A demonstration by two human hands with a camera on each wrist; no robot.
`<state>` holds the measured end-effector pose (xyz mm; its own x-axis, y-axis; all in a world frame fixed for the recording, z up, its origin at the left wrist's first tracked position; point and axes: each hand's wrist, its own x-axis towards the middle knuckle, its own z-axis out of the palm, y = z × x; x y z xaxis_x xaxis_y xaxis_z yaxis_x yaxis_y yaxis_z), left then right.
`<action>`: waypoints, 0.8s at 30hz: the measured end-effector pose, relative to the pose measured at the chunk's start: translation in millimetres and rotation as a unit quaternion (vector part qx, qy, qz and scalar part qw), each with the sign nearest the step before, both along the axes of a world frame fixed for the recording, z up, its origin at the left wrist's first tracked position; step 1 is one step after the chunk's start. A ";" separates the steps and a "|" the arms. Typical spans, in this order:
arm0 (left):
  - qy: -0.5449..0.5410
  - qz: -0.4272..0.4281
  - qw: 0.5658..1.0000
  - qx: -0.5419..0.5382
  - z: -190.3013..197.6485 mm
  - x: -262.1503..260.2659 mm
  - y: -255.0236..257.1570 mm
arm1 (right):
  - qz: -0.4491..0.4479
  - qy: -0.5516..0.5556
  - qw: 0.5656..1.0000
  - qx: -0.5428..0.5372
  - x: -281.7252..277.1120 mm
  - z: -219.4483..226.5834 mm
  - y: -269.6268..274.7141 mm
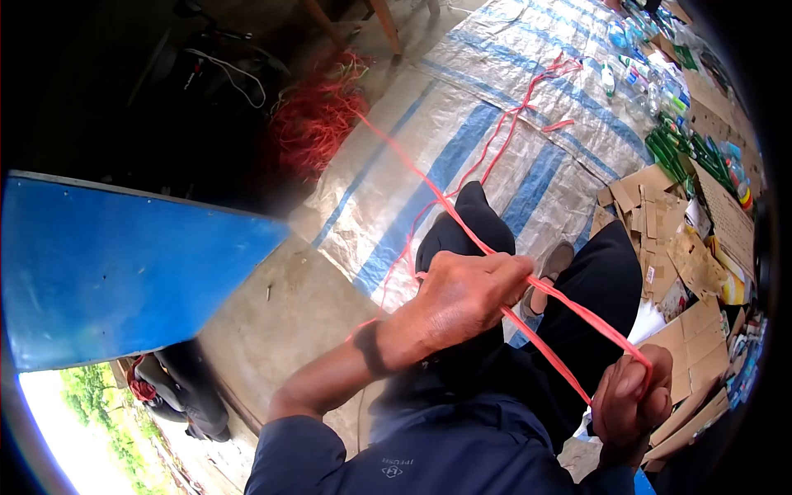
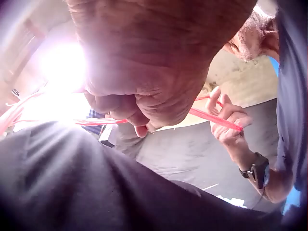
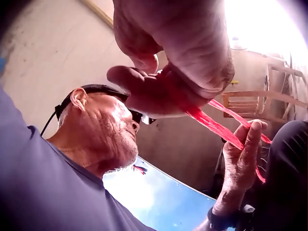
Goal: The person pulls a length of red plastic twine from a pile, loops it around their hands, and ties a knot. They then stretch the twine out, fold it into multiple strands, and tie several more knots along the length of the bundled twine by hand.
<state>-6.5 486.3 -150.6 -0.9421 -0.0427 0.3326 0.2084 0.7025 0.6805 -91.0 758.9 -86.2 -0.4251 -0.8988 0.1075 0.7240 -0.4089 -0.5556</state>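
My left hand (image 1: 470, 297) grips red plastic twine (image 1: 577, 309) above my knees, its fingers curled around the strands. Lower and to the right, my right hand (image 1: 631, 396) holds the other end, where the twine bends around its fingers in a loop. Two taut strands stretch between the hands. In the right wrist view, these strands (image 3: 214, 126) run from my right hand (image 3: 178, 72) to my left hand (image 3: 238, 161). Beyond the left hand, a strand leads up to a tangled pile of red twine (image 1: 318, 115) on the floor.
A white and blue woven sheet (image 1: 462, 78) covers the floor ahead, with loose red strands (image 1: 511, 124) lying across it. Flattened cardboard (image 1: 693, 351) and green bottles (image 1: 667, 157) lie along the right. At the left stands a blue panel (image 1: 124, 272).
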 end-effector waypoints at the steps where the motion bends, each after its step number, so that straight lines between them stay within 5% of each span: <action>1: 0.019 0.011 1.000 -0.004 -2.6 1.7 -2.5 | 0.010 0.023 0.999 -0.031 -2.6 -6.9 1.0; 4: 0.029 0.029 0.999 -0.005 -5.0 5.9 -9.6 | 0.114 0.140 0.958 -0.224 -24.8 -8.2 -11.3; 5: 0.029 0.028 0.999 -0.005 -6.8 7.1 -11.5 | 0.208 0.221 0.927 -0.222 -38.5 10.4 -15.1; 8: 0.034 0.069 0.997 -0.010 -9.3 7.9 -18.0 | 0.144 0.193 0.945 -0.223 -18.2 17.6 -1.4; 10: 0.050 0.082 0.995 -0.013 -15.3 7.5 -27.5 | 0.298 0.197 0.923 -0.141 -20.2 -4.4 23.5; 13: 0.032 0.109 0.993 -0.023 -20.0 11.5 -42.4 | 0.195 0.058 0.961 -0.189 3.1 -10.1 21.6; 14: 0.034 0.116 0.992 -0.023 -26.2 12.4 -47.2 | 0.035 0.171 0.966 -0.191 8.2 8.8 1.9; 15: 0.037 0.121 0.992 -0.023 -31.4 13.0 -50.2 | 0.035 0.169 0.967 -0.189 8.5 17.5 7.1; 17: 0.030 0.130 0.991 -0.028 -37.5 13.0 -50.9 | 0.207 -0.044 0.962 -0.170 11.0 33.7 10.5; 18: 0.036 0.138 0.990 -0.011 -40.8 12.6 -52.2 | 0.152 0.087 0.957 -0.230 6.8 34.0 0.8; 21: 0.027 0.163 0.986 0.003 -49.8 14.1 -60.5 | 0.047 0.184 0.957 -0.217 13.0 39.4 -5.2; 24: 0.014 0.183 0.983 0.000 -62.7 14.4 -74.6 | 0.102 0.241 0.952 -0.159 0.3 26.2 15.6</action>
<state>7.9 411.8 -213.3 -0.8541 -0.3775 0.3578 -0.0405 0.7341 0.6779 -90.7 774.5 -60.0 -0.0789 -0.8471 0.5255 0.4989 -0.4900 -0.7149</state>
